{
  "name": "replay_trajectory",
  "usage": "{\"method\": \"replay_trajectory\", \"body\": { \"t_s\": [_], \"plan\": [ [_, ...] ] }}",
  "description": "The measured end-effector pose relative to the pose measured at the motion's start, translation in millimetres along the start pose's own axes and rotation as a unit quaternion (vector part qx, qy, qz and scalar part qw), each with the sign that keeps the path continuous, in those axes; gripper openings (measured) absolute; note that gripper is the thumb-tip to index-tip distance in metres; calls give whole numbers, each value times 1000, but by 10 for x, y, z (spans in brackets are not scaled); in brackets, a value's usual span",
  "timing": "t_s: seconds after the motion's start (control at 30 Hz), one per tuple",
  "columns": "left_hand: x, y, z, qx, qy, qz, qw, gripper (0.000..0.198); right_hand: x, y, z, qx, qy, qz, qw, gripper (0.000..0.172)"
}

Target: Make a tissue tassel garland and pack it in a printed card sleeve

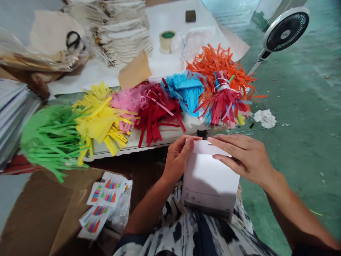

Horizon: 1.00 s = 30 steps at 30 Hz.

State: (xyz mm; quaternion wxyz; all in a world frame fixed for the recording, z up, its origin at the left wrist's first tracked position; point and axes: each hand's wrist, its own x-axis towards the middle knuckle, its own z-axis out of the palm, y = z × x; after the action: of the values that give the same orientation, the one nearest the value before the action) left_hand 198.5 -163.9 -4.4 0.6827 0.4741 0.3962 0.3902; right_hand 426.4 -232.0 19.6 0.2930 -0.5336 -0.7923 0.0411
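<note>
A white box with small print near its lower end rests against my lap, its flap at the top end folded. My left hand is closed on the box's upper left corner, thumb on the near face. At the upper right, my right hand has its fingers along the top edge and its thumb on the flap, holding it between them. What is inside the box is hidden. Just beyond the hands lie a dark red bundle of paper strips and a multicoloured tassel bundle tied with white string.
Green, yellow, pink, blue and orange strip bundles line the table edge. Behind them are a tape roll and stacked cream material. A cardboard box holds printed cards. A fan stands right.
</note>
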Motion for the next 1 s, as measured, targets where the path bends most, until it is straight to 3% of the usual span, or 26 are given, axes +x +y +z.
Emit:
{"method": "replay_trajectory", "body": {
  "t_s": [0.17,0.47,0.67,0.8,1.0],
  "plan": [
    [18,-81,38,-53,-10,-54,997,42,-22,-13,6,15,-31,0,999,47],
    [-41,-33,30,-86,-70,-68,992,42,-56,25,68,151,-43,46,987,55],
    [-72,-43,25,-91,-148,-101,980,83,-107,70,104,222,-38,105,969,47],
    [-89,-148,-26,-102,-172,-136,970,70,-141,91,112,262,-21,148,953,42],
    [-135,-251,-107,-104,-186,-184,960,50,-124,53,77,290,-4,138,947,45]
  ]
}}
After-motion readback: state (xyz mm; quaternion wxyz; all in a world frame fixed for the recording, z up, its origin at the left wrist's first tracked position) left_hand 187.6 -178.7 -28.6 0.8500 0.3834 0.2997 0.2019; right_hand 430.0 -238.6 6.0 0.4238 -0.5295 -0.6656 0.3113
